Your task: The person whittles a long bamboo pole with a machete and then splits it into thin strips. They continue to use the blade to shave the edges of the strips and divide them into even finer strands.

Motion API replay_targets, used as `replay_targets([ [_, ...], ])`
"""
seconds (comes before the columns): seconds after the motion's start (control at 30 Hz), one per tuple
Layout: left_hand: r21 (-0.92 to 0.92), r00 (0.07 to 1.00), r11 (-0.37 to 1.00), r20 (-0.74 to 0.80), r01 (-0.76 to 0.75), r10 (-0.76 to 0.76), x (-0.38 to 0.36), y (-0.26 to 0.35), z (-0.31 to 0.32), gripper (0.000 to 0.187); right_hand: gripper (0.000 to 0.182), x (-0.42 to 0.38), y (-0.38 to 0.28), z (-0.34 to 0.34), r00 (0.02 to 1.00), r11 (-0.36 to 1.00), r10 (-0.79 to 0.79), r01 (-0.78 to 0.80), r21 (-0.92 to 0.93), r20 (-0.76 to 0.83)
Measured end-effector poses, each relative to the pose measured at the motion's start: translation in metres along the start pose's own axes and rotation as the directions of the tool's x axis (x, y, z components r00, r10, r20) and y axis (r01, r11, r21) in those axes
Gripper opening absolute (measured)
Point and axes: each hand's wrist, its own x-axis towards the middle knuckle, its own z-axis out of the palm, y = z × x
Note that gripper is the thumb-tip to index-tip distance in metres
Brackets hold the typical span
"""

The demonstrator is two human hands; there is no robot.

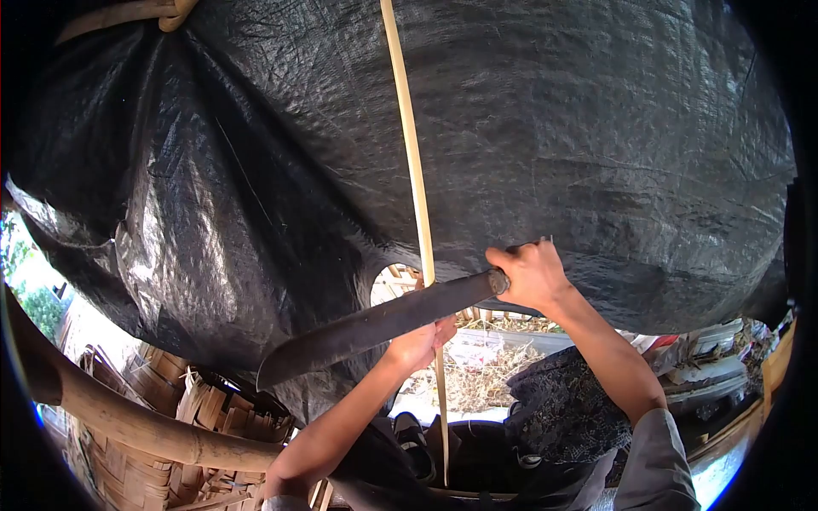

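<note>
Black tarp (528, 145): woven plastic sheet, crinkled, semi-glossy with grey sheen on the folds. Across the tarp, a thin bamboo strip (412, 153): pale yellow, smooth, matt. Below the tarp's lower edge, the machete blade (375, 326): dark metal, dull, unpolished, maybe a little pitted; the handle is hidden in the right hand (530, 274). Below-left of the tarp, a bamboo pole (128, 422): brown, smooth, slightly shiny. Under the pole, woven baskets (162, 477): split bamboo, dry, rough. Right sleeve (656, 464): grey matt cloth.
</note>
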Motion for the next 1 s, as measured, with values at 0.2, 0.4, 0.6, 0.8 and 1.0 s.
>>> replay_targets([
  [0.2,-0.043,0.998,0.997,0.002,0.059,-0.059,-0.002,-0.005,0.004,0.029,0.023,0.006,-0.016,0.001,0.998,0.998,-0.063,0.064,0.024,-0.02],
  [0.4,0.033,0.997,0.999,-0.08,0.025,-0.022,-0.006,-0.005,0.01,0.038,0.024,0.012,-0.017,0.005,0.998,0.998,-0.066,0.066,0.008,0.022],
  [0.6,0.004,0.988,1.0,-0.152,0.017,-0.016,-0.008,0.006,0.018,0.043,0.03,0.025,0.004,0.001,0.959,0.948,0.278,-0.283,0.149,0.054],
  [0.8,0.001,0.989,1.0,-0.145,0.018,-0.017,-0.006,0.007,0.019,0.041,0.026,0.014,0.0,-0.006,0.971,0.943,0.224,-0.238,0.231,0.084],
  [1.0,0.03,0.99,0.999,-0.136,0.036,-0.032,0.0,-0.009,0.004,0.032,0.017,0.01,-0.001,0.003,0.998,0.998,-0.051,0.052,-0.026,0.021],
])
